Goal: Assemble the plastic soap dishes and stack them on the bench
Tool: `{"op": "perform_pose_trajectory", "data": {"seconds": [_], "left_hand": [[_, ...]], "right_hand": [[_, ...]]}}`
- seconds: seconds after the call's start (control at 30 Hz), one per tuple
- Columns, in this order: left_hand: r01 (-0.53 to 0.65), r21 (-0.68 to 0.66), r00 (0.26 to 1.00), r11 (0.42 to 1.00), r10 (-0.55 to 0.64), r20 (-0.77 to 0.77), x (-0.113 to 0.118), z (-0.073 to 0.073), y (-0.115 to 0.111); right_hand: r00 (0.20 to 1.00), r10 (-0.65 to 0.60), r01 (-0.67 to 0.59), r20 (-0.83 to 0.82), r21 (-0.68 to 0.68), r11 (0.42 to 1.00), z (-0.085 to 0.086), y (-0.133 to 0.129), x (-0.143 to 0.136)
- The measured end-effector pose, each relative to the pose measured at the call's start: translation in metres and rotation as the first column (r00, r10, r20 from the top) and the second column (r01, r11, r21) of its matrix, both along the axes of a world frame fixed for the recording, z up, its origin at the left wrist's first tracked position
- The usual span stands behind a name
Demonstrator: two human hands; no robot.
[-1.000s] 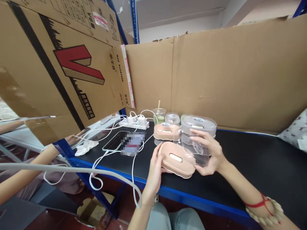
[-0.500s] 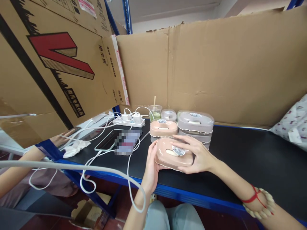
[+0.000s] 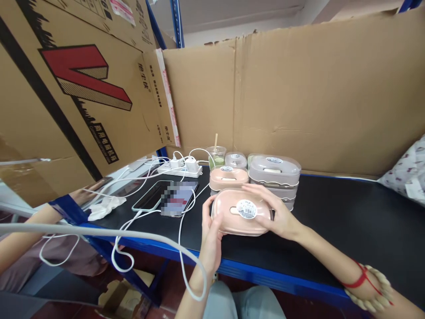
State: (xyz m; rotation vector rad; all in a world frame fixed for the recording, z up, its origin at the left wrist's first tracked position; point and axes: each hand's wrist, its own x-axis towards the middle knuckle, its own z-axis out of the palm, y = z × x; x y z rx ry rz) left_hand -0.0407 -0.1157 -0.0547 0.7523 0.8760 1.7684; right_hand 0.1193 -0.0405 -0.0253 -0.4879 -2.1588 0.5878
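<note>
Your left hand and right hand clasp opposite ends of the pink box near the tabletop's front edge, probably bracing it and keeping the clear lid aligned. A second ago, that lid was off to the right; now it covers the box.

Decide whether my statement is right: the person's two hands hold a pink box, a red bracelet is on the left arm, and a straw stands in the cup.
Wrong side: the head view shows the red bracelet on the right arm. The left hand and right hand hold the pink box, and the straw stands in the cup.
</note>
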Motion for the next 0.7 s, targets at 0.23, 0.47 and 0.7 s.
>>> {"op": "perform_pose_trajectory", "data": {"seconds": [0.23, 0.47, 0.7], "left_hand": [[-0.080, 0.149, 0.997, 0.986, 0.082, -0.007, 0.002, -0.004, -0.003], [-0.092, -0.032, 0.995, 0.995, 0.091, -0.034, 0.002, 0.003, 0.000], [-0.012, 0.073, 0.992, 0.997, 0.021, -0.124, -0.001, 0.005, 0.001]], "right_hand": [[0.981, -0.127, 0.027, -0.143, -0.556, 0.831, -0.001, -0.010, -0.009], [0.990, 0.008, -0.078, -0.141, -0.500, 0.863, 0.000, 0.000, -0.004], [0.986, 0.042, -0.114, -0.162, -0.468, 0.876, -0.004, 0.003, -0.002]]}}
